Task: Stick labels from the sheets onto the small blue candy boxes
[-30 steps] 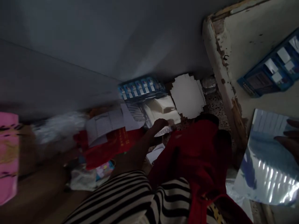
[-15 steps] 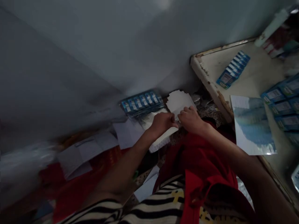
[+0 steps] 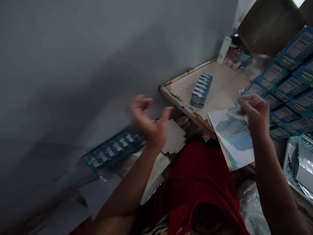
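My left hand is raised and blurred in front of the grey wall, fingers spread, holding nothing. Below it lie a stack of white cards and a row of blue packets on the floor by the wall. My right hand is lifted over the worn table and pinches a thin clear plastic sleeve between its fingertips. Under that hand a shiny holographic sheet hangs over the table's edge. A red cloth covers my lap.
A short row of blue boxes stands on the table. Several blue boxes are stacked at the right. A white bottle and clutter sit at the table's far corner. Silvery packets lie at the right edge.
Both hands have lifted off the white cards on the floor. The right hand moved right, over the table, with a clear sleeve in its fingers; the left hand opened. The view swung right.
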The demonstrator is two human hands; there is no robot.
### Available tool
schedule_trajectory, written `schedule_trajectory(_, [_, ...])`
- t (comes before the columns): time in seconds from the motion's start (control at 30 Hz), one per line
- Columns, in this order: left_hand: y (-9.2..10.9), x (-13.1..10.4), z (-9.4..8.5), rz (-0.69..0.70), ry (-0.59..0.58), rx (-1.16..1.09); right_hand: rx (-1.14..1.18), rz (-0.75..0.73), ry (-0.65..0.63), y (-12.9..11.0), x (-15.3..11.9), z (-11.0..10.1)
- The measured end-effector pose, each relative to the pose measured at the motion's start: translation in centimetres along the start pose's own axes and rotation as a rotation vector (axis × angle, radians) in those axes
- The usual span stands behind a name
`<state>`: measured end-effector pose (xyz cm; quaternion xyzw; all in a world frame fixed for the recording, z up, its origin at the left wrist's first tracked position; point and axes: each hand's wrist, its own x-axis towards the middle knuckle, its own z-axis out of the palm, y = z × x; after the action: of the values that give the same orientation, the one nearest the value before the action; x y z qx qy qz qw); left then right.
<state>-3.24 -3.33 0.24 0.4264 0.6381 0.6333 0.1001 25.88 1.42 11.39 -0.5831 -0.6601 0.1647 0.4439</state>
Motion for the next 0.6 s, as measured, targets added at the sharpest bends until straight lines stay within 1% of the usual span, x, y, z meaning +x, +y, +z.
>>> schedule_trajectory(0.03, [-0.2, 0.2, 3.9, 0.029, -0.094, 0.034, 0.122, 0.033, 0.118, 0.8, 0.9, -1.0])
schedule_trajectory(0.07, [-0.5, 0.2, 7.8, 0.027, -0.228, 0.154, 0.205, 0.05, 0.198, 1.4, 1.4, -1.7])
schedule_trajectory(0.1, [-0.8, 0.1, 11.4, 0.013, -0.338, 0.28, 0.236, 0.048, 0.241, 2.0, 1.6, -2.2])
schedule_trajectory(0.13, [-1.2, -0.1, 14.6, -0.006, -0.4, 0.383, 0.243, 0.039, 0.263, 2.6, 1.7, -2.4])
schedule_trajectory(0.17, [-1.5, -0.3, 17.0, -0.028, -0.438, 0.463, 0.24, 0.031, 0.277, 3.2, 1.6, -2.6])
schedule_trajectory(0.2, [-1.8, -0.4, 18.7, -0.047, -0.443, 0.504, 0.23, 0.027, 0.292, 3.7, 1.5, -2.7])
schedule_trajectory(0.23, [-2.0, -0.3, 19.7, -0.061, -0.428, 0.514, 0.211, 0.024, 0.309, 4.4, 1.4, -3.0])
schedule_trajectory(0.27, [-2.1, -0.1, 20.1, -0.07, -0.41, 0.508, 0.181, 0.024, 0.327, 5.0, 1.3, -3.3])
schedule_trajectory(0.33, [-1.9, 0.8, 19.6, -0.067, -0.377, 0.485, 0.107, 0.039, 0.322, 6.4, 1.4, -4.0])
schedule_trajectory(0.4, [-1.3, 1.7, 18.3, -0.05, -0.356, 0.47, -0.006, 0.041, 0.306, 7.6, 1.5, -4.7])
schedule_trajectory(0.47, [-0.7, 2.1, 16.8, -0.053, -0.344, 0.439, -0.204, 0.029, 0.286, 8.3, 1.8, -5.0])
schedule_trajectory(0.53, [-0.5, 1.6, 15.1, -0.072, -0.333, 0.365, -0.415, 0.018, 0.254, 8.5, 2.3, -5.1])
schedule_trajectory(0.6, [-0.4, -0.1, 13.1, -0.025, -0.337, 0.267, -0.539, 0.024, 0.191, 8.3, 3.0, -5.2])
